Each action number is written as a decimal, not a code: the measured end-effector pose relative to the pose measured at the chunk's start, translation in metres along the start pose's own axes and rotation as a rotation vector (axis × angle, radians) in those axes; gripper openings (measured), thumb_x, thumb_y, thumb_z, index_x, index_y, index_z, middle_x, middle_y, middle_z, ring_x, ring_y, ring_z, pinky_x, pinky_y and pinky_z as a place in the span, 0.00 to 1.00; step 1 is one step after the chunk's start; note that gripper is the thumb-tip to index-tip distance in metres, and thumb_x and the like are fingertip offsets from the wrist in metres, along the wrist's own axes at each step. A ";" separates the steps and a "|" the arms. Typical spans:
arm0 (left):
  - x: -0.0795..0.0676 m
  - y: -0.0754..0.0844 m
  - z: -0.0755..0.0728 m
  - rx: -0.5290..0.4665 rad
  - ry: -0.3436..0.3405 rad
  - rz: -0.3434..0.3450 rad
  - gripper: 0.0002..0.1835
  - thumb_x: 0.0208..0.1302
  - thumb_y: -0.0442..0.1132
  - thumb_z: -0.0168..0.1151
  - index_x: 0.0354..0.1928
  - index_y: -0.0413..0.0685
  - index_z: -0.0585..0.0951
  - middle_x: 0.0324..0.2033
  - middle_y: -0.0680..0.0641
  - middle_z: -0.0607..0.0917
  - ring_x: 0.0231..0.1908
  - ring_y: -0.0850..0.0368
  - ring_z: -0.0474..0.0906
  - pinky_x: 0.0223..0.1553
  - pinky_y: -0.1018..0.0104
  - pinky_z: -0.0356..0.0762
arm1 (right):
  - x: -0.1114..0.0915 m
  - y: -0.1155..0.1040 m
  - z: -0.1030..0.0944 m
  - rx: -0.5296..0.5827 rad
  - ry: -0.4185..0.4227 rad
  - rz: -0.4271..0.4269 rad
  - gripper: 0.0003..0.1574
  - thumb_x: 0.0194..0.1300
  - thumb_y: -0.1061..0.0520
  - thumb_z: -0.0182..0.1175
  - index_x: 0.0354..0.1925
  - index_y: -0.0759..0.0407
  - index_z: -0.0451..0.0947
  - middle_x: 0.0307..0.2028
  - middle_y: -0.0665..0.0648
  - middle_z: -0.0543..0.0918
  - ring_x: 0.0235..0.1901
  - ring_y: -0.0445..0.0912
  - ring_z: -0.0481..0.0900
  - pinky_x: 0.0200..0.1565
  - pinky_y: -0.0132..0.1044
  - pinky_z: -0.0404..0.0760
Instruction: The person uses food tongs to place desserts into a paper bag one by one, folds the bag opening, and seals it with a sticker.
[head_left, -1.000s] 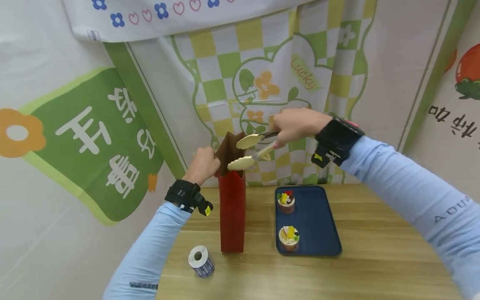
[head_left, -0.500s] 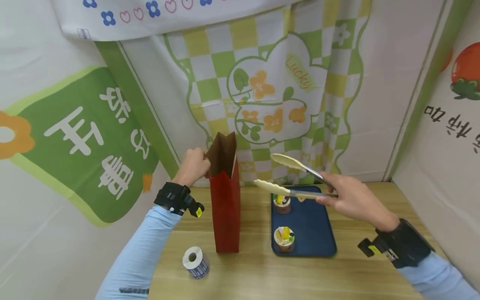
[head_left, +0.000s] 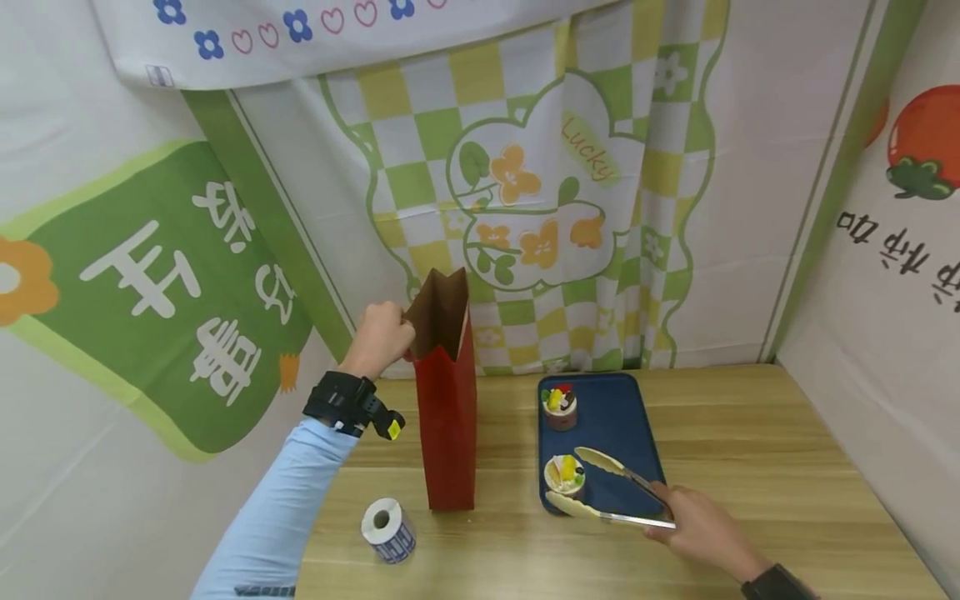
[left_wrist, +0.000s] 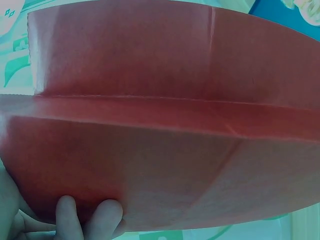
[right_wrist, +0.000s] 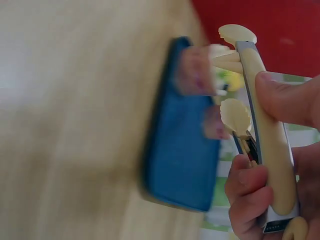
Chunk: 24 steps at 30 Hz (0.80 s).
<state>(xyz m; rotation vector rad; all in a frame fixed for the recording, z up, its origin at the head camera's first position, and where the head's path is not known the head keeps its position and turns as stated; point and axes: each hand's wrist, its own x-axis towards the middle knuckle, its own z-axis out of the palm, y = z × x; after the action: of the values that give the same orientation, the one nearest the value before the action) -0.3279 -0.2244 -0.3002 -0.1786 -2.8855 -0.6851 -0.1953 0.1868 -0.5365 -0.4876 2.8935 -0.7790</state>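
Note:
My left hand (head_left: pixel 378 337) pinches the top edge of a tall red paper bag (head_left: pixel 447 433), which stands upright with its brown mouth spread. In the left wrist view fingertips (left_wrist: pixel 102 217) press against the bag's red side. My right hand (head_left: pixel 705 529) grips metal food tongs (right_wrist: pixel 270 130) with cream scalloped tips, spread apart. Those tips are low over the tray's front, overlapping the nearer cupcake (head_left: pixel 562 473) in the head view. A second fruit-topped cupcake (head_left: pixel 560 408) sits at the back left of the blue tray (head_left: pixel 618 417).
A roll of labels (head_left: pixel 388 530) stands on the wooden table (head_left: pixel 757 442), left of the bag's base. Behind the table hangs a green-and-yellow checked curtain (head_left: pixel 517 317). White printed cloth walls (head_left: pixel 795 250) enclose both sides.
My right hand has carried the tongs from over the bag's mouth rightward, then down to the nearer cupcake. The tongs look more widely spread at half a second ago. My left hand stays on the bag.

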 end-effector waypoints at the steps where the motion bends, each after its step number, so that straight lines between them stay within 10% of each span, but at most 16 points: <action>1: 0.000 -0.001 0.000 -0.004 -0.002 -0.003 0.15 0.57 0.29 0.42 0.17 0.39 0.75 0.15 0.43 0.80 0.14 0.53 0.72 0.14 0.67 0.61 | 0.000 0.003 0.007 -0.009 -0.003 -0.009 0.39 0.49 0.46 0.71 0.54 0.67 0.75 0.20 0.46 0.69 0.20 0.39 0.63 0.22 0.34 0.63; 16: 0.002 0.002 0.001 0.010 0.015 0.018 0.15 0.57 0.29 0.43 0.16 0.40 0.74 0.14 0.45 0.77 0.13 0.55 0.68 0.14 0.67 0.60 | 0.014 0.016 0.030 0.074 -0.023 0.042 0.35 0.52 0.49 0.70 0.53 0.68 0.77 0.16 0.46 0.66 0.16 0.39 0.60 0.19 0.32 0.56; 24: 0.004 0.006 0.004 0.015 0.008 0.021 0.16 0.56 0.29 0.43 0.14 0.40 0.76 0.13 0.44 0.80 0.12 0.55 0.69 0.12 0.68 0.55 | 0.020 0.006 -0.044 0.167 0.056 -0.037 0.37 0.57 0.48 0.66 0.55 0.74 0.74 0.17 0.47 0.69 0.13 0.37 0.59 0.17 0.30 0.58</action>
<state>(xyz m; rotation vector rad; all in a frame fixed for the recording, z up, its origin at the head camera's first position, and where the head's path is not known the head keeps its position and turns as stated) -0.3318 -0.2170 -0.3007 -0.2039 -2.8757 -0.6592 -0.2237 0.2061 -0.5018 -0.5098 2.8441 -1.0454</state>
